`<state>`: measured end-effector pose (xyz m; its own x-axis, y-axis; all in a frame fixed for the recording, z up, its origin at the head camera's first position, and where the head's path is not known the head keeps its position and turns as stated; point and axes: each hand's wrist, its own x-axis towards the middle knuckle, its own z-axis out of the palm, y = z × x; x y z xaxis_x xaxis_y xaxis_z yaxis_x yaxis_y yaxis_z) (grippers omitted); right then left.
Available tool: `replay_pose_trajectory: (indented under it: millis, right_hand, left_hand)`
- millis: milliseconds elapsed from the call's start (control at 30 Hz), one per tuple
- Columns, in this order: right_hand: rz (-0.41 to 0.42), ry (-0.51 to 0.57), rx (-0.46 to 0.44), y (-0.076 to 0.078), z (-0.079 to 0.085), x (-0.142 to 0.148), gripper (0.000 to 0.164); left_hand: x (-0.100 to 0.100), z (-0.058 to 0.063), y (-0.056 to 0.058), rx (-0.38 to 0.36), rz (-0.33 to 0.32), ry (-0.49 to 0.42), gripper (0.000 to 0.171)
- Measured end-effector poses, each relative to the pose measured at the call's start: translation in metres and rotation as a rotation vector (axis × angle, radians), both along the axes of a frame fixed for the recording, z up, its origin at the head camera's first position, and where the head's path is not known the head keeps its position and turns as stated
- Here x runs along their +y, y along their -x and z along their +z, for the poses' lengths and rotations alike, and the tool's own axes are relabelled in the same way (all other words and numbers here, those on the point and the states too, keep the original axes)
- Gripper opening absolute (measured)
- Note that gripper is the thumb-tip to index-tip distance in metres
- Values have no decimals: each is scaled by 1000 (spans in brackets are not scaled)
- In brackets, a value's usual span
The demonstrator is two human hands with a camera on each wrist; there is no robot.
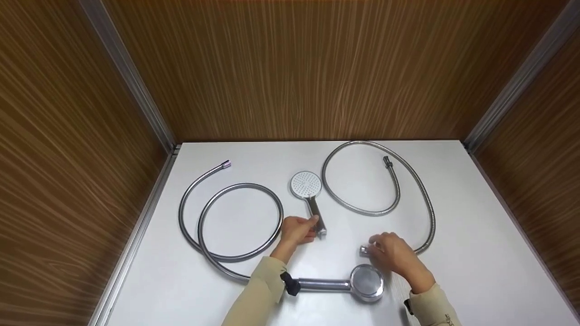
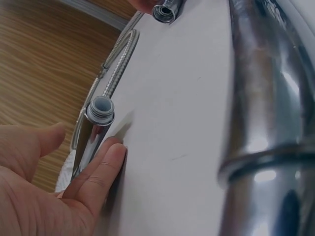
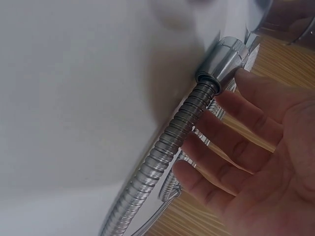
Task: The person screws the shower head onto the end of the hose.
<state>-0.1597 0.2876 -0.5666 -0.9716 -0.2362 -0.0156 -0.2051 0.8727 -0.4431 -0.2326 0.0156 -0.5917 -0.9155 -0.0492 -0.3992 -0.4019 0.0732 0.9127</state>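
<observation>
A hand shower (image 1: 306, 184) with a white spray face lies face up in the middle of the table. My left hand (image 1: 297, 230) is at its handle, fingers nearly straight along one side; the left wrist view shows the thumb apart from the handle and the threaded end (image 2: 101, 109) facing the camera. At the right, my right hand (image 1: 393, 253) is at the end fitting (image 3: 224, 61) of a ribbed metal shower hose (image 3: 165, 147). Its thumb tip meets the fitting, while the loosely bent fingers lie beside the hose.
A second hand shower (image 1: 367, 283), chrome side up, lies in front, partly behind the left sleeve. A smooth shower hose (image 1: 240, 185) loops at the left, its free end (image 1: 226, 164) pointing away. Wood-grain panels (image 1: 290, 68) enclose the white table (image 1: 149, 271) at the back and sides.
</observation>
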Motion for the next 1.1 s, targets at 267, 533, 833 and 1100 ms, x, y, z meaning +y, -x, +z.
replay_pose_trajectory:
  millis: [267, 533, 833, 1100]
  right_hand:
    - [12, 10, 13, -1, 0, 1, 10]
    - [14, 17, 14, -1, 1, 1, 9]
    - [17, 11, 11, 0, 3, -1, 9]
    - [37, 27, 26, 1, 4, 0, 7]
  left_hand:
    - [5, -3, 1, 14, 5, -6, 41]
    - [7, -1, 4, 2, 2, 36, 41]
    - [12, 0, 10, 2, -12, 75, 41]
    - [13, 1, 12, 6, -36, 12, 36]
